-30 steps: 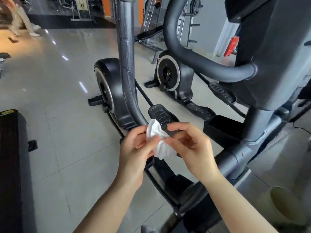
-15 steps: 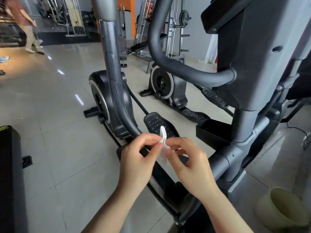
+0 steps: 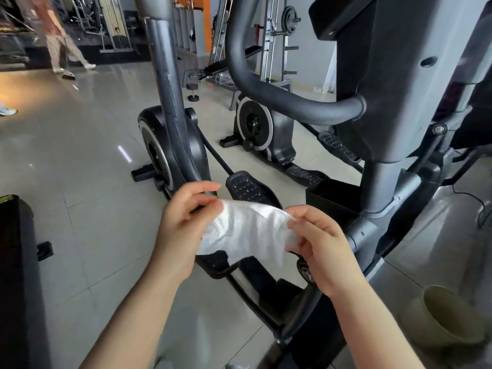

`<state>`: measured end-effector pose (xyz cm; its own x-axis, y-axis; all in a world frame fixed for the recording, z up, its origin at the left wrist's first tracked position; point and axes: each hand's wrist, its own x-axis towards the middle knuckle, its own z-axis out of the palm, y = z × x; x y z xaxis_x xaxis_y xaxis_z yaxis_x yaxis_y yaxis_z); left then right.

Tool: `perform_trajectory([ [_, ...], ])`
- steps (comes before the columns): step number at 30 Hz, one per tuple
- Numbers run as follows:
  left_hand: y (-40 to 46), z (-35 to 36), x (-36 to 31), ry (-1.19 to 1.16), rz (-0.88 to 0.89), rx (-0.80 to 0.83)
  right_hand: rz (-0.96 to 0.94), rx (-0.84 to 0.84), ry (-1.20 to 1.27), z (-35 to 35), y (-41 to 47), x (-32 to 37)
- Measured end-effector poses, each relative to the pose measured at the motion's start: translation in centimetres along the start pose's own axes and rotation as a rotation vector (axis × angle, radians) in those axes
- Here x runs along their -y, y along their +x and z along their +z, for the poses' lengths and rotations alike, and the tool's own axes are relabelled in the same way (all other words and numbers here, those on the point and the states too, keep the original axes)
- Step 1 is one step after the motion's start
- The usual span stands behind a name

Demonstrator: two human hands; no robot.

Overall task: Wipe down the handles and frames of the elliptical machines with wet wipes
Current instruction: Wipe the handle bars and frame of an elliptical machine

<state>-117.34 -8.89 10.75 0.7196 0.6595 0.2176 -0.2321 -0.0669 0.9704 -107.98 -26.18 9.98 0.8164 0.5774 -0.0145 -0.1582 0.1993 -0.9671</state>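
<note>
A white wet wipe (image 3: 247,230) is stretched open between my two hands in front of me. My left hand (image 3: 183,225) pinches its left edge and my right hand (image 3: 319,243) pinches its right edge. Behind the wipe stands the dark grey elliptical machine: its moving handle bar (image 3: 166,83) rises at centre left, the curved fixed handle (image 3: 269,94) arcs to the console column (image 3: 399,83) on the right. A black foot pedal (image 3: 247,189) shows just above the wipe. Neither hand touches the machine.
A second elliptical (image 3: 259,129) stands behind. An olive-green bucket (image 3: 447,318) sits on the floor at lower right. A black bench edge (image 3: 16,275) is at the left. Weight racks and a walking person (image 3: 58,35) are far back on the glossy tiled floor.
The wipe was bunched small between my fingertips; my hands have pulled apart and spread it out wide. My view has tilted slightly upward.
</note>
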Motion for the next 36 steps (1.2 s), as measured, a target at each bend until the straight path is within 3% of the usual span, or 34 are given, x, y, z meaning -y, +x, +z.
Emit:
perform_trajectory([
  [4,-0.1,-0.8,-0.2,-0.091,-0.115,0.013,0.106,0.169,0.137,0.0,-0.2,0.7],
  [8,-0.4,-1.2,-0.6,-0.241,-0.25,-0.005,0.106,0.105,0.079,0.4,-0.2,1.0],
  [13,-0.8,-1.8,-1.0,-0.186,-0.204,-0.017,-0.016,0.159,-0.156,1.0,-0.3,0.4],
  [19,-1.1,-2.9,-1.8,-0.203,-0.211,0.009,-0.239,0.016,-0.432,1.4,0.2,-0.9],
  [25,-1.3,-3.3,-2.2,-0.208,-0.242,0.029,-0.121,0.345,-0.256,2.0,-0.2,-0.8],
  [29,-1.0,-3.2,-2.2,-0.189,-0.232,0.006,-0.115,0.307,-0.318,2.0,-0.2,-1.3],
  [33,-0.5,-3.2,-2.0,-0.183,-0.245,0.027,-0.234,0.18,-0.422,1.6,0.3,-1.3],
  [36,-0.2,-3.4,-1.6,-0.131,-0.243,0.034,-0.242,0.116,-0.377,1.5,0.5,-0.9],
])
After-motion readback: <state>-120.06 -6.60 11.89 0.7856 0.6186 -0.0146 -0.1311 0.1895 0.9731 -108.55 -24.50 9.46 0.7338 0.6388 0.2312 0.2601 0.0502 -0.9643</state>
